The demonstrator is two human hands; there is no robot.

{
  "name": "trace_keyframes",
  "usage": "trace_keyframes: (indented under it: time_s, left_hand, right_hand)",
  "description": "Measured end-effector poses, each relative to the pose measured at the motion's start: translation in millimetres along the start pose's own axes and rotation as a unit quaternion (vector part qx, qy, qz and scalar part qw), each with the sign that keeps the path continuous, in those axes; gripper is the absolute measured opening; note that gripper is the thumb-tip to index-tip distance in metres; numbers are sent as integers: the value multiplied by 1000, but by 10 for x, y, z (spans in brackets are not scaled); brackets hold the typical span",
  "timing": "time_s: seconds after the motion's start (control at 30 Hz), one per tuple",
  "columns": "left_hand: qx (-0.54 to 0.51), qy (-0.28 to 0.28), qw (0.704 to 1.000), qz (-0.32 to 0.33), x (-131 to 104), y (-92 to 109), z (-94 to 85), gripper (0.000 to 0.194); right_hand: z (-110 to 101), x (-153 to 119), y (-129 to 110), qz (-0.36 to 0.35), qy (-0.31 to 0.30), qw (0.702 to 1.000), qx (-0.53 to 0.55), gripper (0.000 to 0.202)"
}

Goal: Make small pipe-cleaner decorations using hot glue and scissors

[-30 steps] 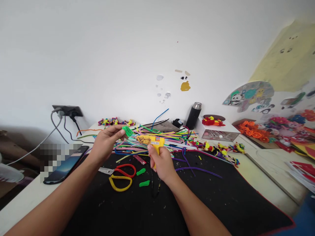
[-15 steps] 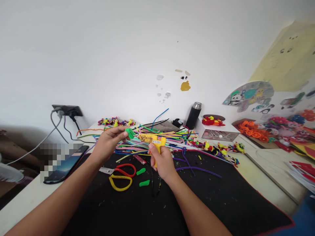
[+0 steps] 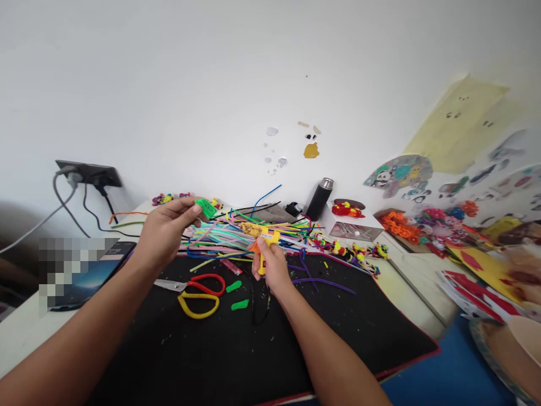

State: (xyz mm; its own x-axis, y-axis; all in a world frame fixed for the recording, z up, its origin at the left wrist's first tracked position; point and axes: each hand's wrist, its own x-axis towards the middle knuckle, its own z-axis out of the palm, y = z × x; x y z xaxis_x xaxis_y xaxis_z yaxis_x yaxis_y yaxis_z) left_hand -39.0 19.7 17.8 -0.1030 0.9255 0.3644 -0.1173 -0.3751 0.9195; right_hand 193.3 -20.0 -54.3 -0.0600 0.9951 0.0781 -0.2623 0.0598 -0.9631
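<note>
Between the thumb and fingers of my left hand [image 3: 167,225] is a small green fuzzy piece [image 3: 205,208], held up above the pile of pipe cleaners. My right hand [image 3: 271,262] grips a yellow hot glue gun [image 3: 264,237], its stained nozzle pointing left toward the green piece with a gap between them. Two more green pieces [image 3: 240,305] lie on the black mat [image 3: 190,361] below. Left of these rest scissors [image 3: 198,304] with one red and one yellow handle. A dark cord loops down from the glue gun.
Many coloured pipe cleaners [image 3: 224,234] are heaped along the mat's back edge. A phone [image 3: 97,276] lies at left, below a power strip [image 3: 88,173]. Behind stand a black flask [image 3: 320,198] and a white box [image 3: 354,224]. Small colourful figures [image 3: 359,254] lie at right.
My left hand has drawn the green piece up and left, widening the gap from the glue gun's nozzle. The whole view has turned a little to the right.
</note>
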Motion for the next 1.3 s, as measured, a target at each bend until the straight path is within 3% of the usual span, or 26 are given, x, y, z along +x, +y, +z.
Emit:
trace_keyframes:
  time_s: [0.17, 0.5, 0.7, 1.03, 1.17, 1.3]
  left_hand:
    - [-18, -12, 999, 25, -17, 97, -14, 21]
    - [-20, -53, 998, 33, -106, 304, 62, 19]
    - [-16, -71, 997, 35, -150, 346, 98, 23]
    - [-51, -92, 994, 24, -173, 384, 93, 25]
    - [-55, -97, 993, 30, -174, 407, 90, 22]
    - [-50, -96, 994, 35, -183, 446, 98, 21]
  right_hand:
    - [-69, -115, -20, 39, 12, 999, 11, 59]
    - [-460, -696, 10, 220, 91, 971, 26, 56]
    - [-471, -718, -10, 277, 103, 955, 6, 49]
    - [-419, -697, -14, 336, 97, 936, -35, 58]
    - [-423, -722, -45, 341, 72, 931, -106, 65]
    - [-447, -764, -80, 297, 17, 908, -296, 71]
